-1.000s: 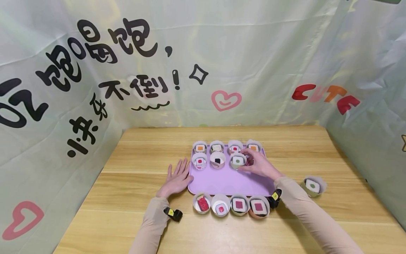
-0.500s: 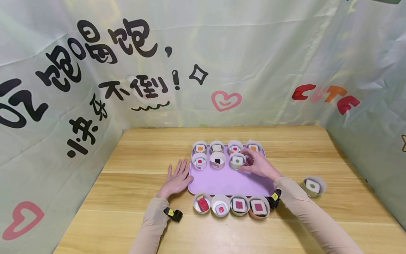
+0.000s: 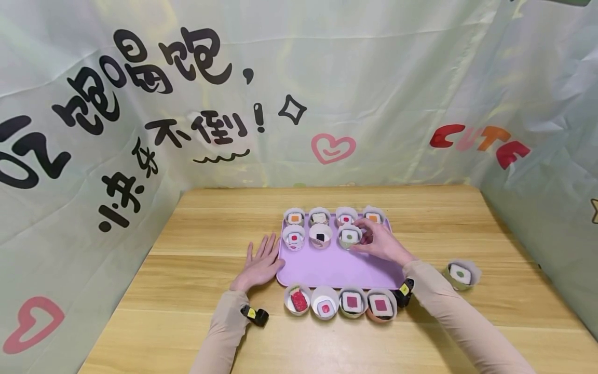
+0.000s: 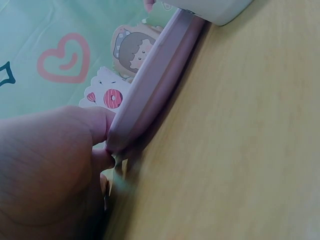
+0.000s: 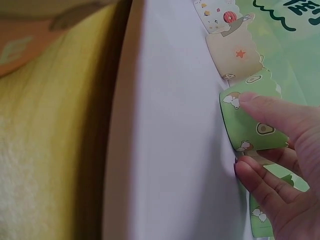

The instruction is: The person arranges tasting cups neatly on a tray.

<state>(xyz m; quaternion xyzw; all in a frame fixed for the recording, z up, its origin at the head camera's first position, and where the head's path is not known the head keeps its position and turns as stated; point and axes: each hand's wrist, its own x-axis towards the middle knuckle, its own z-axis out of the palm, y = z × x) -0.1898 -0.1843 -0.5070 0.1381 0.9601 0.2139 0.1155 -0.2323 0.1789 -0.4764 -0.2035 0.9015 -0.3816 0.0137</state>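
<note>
Head view: right hand (image 3: 383,241) pinches a green paper cup (image 3: 349,237) on the lilac tray (image 3: 322,267)

Nearest, two beige sleeves (image 3: 219,327) reach in over the wooden table (image 3: 163,291), with a small black wrist camera (image 3: 256,315) at each cuff. Just this side of the tray stands a row of four: a cup with a red piece (image 3: 298,299), a cup with a pink-centred piece (image 3: 325,303) and two cups with purple-centred pieces (image 3: 352,302). Off to the right, well apart from the tray, is another green cup (image 3: 460,275).

At the tray's left edge the left hand (image 3: 262,264) lies palm down, fingers straight and spread, grasping nothing (the left wrist view shows it touching the rim). The right hand's thumb and fingers are closed about the green paper cup, third from the left in the tray's second row. Beside it sit a cup with a dark piece (image 3: 320,237) and, farther left, a cup with a red-centred piece (image 3: 294,238).

Four more cups (image 3: 320,217) line the tray's far side, the rightmost partly hidden by the fingers. Beyond the table hangs a pale green backdrop (image 3: 392,78) bearing black characters (image 3: 217,127), a pink heart (image 3: 334,148) and the word CUTE (image 3: 501,136).
</note>
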